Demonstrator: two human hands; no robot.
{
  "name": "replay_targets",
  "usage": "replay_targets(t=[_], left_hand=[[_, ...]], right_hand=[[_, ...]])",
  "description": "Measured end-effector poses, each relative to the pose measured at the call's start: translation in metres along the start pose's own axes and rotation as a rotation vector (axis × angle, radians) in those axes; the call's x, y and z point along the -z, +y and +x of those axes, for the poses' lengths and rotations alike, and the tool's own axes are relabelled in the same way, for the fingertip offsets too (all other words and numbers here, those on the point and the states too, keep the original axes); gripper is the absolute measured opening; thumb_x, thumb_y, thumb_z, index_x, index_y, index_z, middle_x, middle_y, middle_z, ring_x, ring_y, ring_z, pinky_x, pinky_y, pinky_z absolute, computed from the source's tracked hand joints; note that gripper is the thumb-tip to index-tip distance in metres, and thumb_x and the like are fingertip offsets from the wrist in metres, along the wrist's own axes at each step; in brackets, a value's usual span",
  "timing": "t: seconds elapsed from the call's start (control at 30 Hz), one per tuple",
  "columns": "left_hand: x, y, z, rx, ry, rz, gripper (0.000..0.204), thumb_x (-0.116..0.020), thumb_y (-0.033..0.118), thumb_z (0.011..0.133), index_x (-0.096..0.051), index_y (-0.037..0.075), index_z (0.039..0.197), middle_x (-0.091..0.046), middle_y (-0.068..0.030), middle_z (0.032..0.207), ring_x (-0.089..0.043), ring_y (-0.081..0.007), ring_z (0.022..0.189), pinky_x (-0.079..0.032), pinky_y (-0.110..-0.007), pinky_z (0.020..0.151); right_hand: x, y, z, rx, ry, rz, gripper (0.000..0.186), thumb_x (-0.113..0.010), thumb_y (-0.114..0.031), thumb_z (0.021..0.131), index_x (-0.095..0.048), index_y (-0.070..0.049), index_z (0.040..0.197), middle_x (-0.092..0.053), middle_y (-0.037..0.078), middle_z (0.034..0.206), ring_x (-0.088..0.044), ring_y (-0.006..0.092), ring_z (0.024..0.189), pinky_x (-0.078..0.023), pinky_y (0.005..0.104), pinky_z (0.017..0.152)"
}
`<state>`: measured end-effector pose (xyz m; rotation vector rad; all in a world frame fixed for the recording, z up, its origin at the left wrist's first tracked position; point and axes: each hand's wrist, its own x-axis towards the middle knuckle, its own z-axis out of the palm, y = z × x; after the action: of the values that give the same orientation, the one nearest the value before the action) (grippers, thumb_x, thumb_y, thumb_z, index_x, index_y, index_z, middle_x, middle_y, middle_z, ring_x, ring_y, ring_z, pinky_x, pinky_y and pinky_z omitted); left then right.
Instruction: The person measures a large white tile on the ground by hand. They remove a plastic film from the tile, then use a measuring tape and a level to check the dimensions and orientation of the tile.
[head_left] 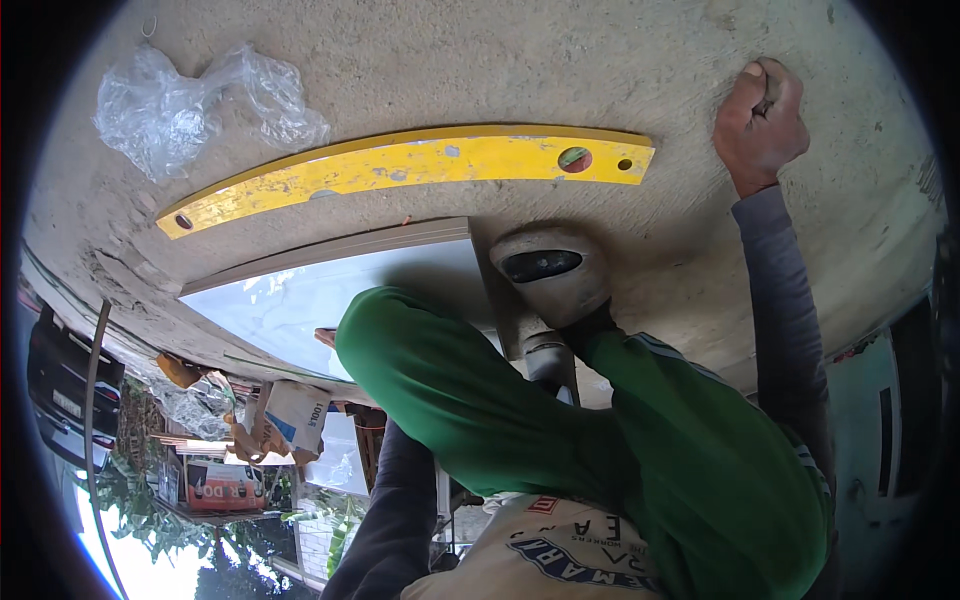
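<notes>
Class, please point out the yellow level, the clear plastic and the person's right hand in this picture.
Yellow level (420,160): head view, middle of its long face.
Clear plastic (198,108): head view, its crumpled middle.
Right hand (760,132): head view, middle of the closed hand.

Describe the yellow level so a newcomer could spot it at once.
On the concrete floor, find the flat stack of pale panels beside the green trouser knee. Just beyond lies the long, scuffed level: unlike the panels and the crumpled clear plastic near it, it is bright yellow.

Rough concrete floor (450,70), greenery (344,532), bright sky (160,572)
</notes>
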<state>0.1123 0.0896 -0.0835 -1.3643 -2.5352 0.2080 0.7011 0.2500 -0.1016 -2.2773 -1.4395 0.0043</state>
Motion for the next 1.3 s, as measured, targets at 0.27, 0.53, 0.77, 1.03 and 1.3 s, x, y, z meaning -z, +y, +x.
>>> replay_targets(t=[0.27,0.53,0.77,1.03,1.3], left_hand=[[0.005,0.019,-0.002,0.083,-0.007,-0.098,0.071,-0.034,0.050,0.110,-0.034,0.005,0.166,-0.036,-0.0230,0.170,-0.031,-0.0439,0.158,-0.024,-0.059,0.130],[0.021,0.018,0.002,0.278,-0.019,-0.250,0.073,-0.034,0.050,0.110,-0.031,0.005,0.168,-0.035,-0.0240,0.170,-0.031,-0.0456,0.158,-0.024,-0.060,0.129],[0.068,0.022,0.022,0.290,-0.265,-0.332,0.076,-0.033,0.047,0.111,-0.019,0.000,0.169,-0.014,-0.0233,0.177,-0.008,-0.0474,0.163,-0.009,-0.056,0.132],[0.206,-0.028,-0.024,-0.017,-1.359,-0.737,0.059,-0.048,0.047,0.107,-0.070,0.000,0.136,-0.070,-0.0252,0.137,-0.062,-0.0452,0.132,-0.046,-0.049,0.115],[0.519,-0.134,-0.247,1.019,-1.466,-1.095,0.076,-0.049,0.057,0.106,-0.065,-0.011,0.136,-0.067,-0.0328,0.137,-0.065,-0.0397,0.132,-0.048,-0.045,0.111]], right_hand=[[0.004,0.001,0.002,-0.016,-0.027,0.032,0.014,-0.067,-0.020,0.102,-0.068,-0.009,0.111,-0.075,0.003,0.076,-0.072,0.0197,0.062,-0.057,0.0334,0.061],[-0.001,-0.012,-0.005,-0.132,-0.116,-0.153,0.028,-0.056,-0.033,0.105,-0.069,-0.011,0.116,-0.078,0.006,0.087,-0.076,0.0285,0.078,-0.059,0.0423,0.075],[0.006,-0.021,-0.003,-0.163,-0.234,-0.306,0.038,-0.049,-0.039,0.105,-0.067,-0.014,0.126,-0.080,0.013,0.104,-0.077,0.0382,0.095,-0.058,0.0492,0.083],[0.087,0.004,0.100,0.172,-0.714,-0.530,0.039,-0.051,-0.035,0.100,-0.070,-0.005,0.115,-0.074,0.028,0.113,-0.070,0.0504,0.106,-0.054,0.0584,0.092],[0.354,-0.151,-0.089,0.113,-1.218,-0.291,0.028,-0.070,-0.026,0.091,-0.074,0.001,0.092,-0.076,0.026,0.096,-0.074,0.0457,0.097,-0.058,0.0516,0.087]])
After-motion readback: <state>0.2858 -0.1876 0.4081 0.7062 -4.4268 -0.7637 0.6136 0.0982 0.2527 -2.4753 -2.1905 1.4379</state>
